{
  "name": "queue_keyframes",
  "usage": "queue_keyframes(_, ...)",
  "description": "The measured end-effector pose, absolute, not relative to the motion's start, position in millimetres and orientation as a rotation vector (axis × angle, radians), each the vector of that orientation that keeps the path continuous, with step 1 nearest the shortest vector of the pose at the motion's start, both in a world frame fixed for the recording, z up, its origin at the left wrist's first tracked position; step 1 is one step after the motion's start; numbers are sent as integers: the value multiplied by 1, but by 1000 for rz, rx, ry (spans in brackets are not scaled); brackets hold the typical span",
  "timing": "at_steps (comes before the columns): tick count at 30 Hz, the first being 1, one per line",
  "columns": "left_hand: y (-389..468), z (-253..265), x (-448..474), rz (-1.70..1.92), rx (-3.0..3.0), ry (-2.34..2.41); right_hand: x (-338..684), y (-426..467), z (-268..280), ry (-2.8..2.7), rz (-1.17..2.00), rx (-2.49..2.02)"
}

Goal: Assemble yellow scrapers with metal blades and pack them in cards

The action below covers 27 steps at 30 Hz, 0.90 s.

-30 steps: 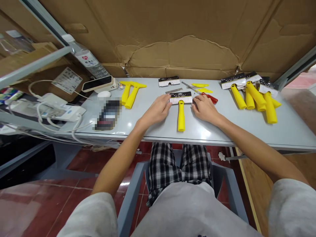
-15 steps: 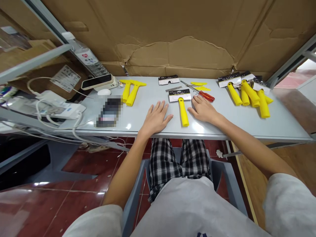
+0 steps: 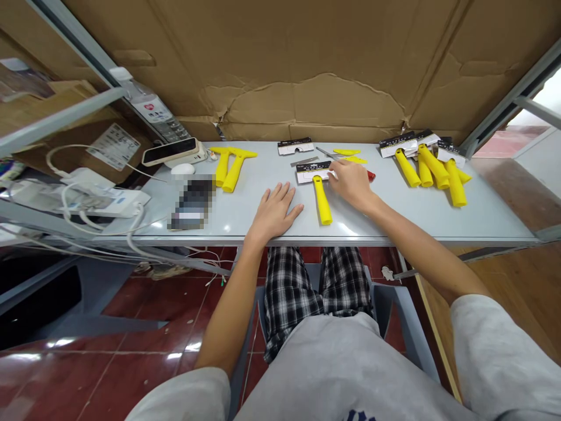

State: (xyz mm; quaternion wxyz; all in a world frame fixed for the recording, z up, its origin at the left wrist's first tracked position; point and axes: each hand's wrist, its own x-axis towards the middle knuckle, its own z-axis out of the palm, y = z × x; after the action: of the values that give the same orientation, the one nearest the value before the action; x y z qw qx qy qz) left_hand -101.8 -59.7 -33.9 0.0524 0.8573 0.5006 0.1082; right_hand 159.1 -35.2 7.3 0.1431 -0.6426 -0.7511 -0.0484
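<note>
A scraper with a yellow handle (image 3: 323, 204) lies in front of me, its head covered by a black-and-white card sleeve (image 3: 307, 173). My right hand (image 3: 349, 182) is closed at the right end of that sleeve, fingers and thumb bent together over its edge. Under and behind this hand lies a screwdriver, with its metal shaft (image 3: 325, 153) and a bit of red handle (image 3: 371, 176) showing. My left hand (image 3: 275, 211) rests flat on the table, fingers spread, left of the scraper and holding nothing.
Behind the scraper lie a metal blade (image 3: 304, 161), another card sleeve (image 3: 295, 146) and two yellow plastic pieces (image 3: 347, 152). Several carded scrapers (image 3: 432, 166) are piled right. Two yellow handles (image 3: 232, 169), a blurred phone (image 3: 191, 203) and a power strip (image 3: 118, 200) with cables sit left.
My right hand has lifted from lying flat and moved up onto the right end of the scraper's sleeve, its fingers now bent. It covers most of the screwdriver. My left hand stays put.
</note>
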Motion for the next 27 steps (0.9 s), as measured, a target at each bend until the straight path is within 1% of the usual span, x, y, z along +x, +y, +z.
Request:
queue_keyframes(2,-60,-35,-102,345,2602,1519,142,-39,12,-2095,-80,-1963)
queue_keyframes(7,-60,-35,-103,356,2607,1508,113,-34,12,-2132,122,-1990)
queue_keyframes(14,-60,-36,-103,366,2630,1503,117,-28,9,-2191,182,-1988)
queue_keyframes(20,-56,-40,-106,368,2653,1497,133,-41,17,-2248,149,-1920)
queue_keyframes(23,-55,-41,-107,354,2660,1487,150,-42,33,-2177,112,-1908)
queue_keyframes(27,-55,-41,-107,353,2660,1483,204,-30,62,-2036,-40,-1950)
